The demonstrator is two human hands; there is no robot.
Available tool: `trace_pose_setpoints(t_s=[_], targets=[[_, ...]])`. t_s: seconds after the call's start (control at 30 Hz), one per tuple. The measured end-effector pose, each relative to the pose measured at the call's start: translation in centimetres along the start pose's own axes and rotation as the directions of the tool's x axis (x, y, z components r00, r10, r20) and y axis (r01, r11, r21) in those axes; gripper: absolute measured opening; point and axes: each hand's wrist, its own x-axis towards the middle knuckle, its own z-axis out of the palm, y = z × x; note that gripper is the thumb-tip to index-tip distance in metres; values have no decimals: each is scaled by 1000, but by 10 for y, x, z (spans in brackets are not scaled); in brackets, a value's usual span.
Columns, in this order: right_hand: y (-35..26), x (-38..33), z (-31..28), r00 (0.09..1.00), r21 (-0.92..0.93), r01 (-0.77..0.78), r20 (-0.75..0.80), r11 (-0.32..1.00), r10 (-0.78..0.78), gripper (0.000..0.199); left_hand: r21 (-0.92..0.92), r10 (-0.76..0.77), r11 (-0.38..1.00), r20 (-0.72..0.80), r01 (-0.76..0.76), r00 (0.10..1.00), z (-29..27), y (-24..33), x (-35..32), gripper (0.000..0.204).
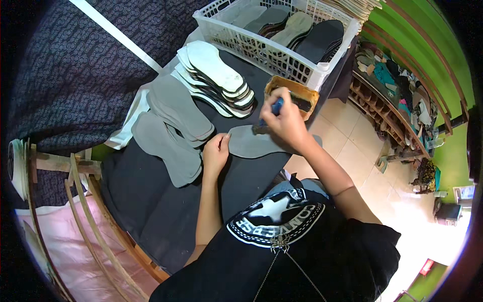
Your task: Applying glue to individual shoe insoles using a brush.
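Observation:
A single grey insole (251, 143) lies flat on the dark-covered table (246, 173) in front of me. My left hand (216, 151) is closed at its left end, with thumb and fingertips gripping the edge. Above the insole's middle, my right hand (286, 121) is wrapped round a blue-handled brush (276, 106). The dark bristles touch the insole's upper side. Just beyond that hand stands a yellowish, stained tub (313, 95) with something dark inside. Overlapping grey insoles (168, 146) are piled left of my left hand. Farther back sits a stack of white insoles (211, 68) with dark layers between.
A white plastic crate (282, 55) holding several stacks of insoles stands at the table's far side. Patterned dark cloth (100, 65) hangs at the left. Wooden rails (95, 221) run along the lower left. A cluttered shelf (392, 95) stands across the tiled floor (347, 131).

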Motion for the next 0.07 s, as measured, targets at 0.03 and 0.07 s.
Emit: trace_pose_setpoints(t_s=[0.03,0.07], targets=[[10,-3,-2,999,48,-47,-8,998,47,31,7,-30,1000,18,30,999,-1,-1,0,21],[20,-8,-9,995,92,-98,-14,991,100,31,12,-61,998,42,61,997,-4,8,0,21]])
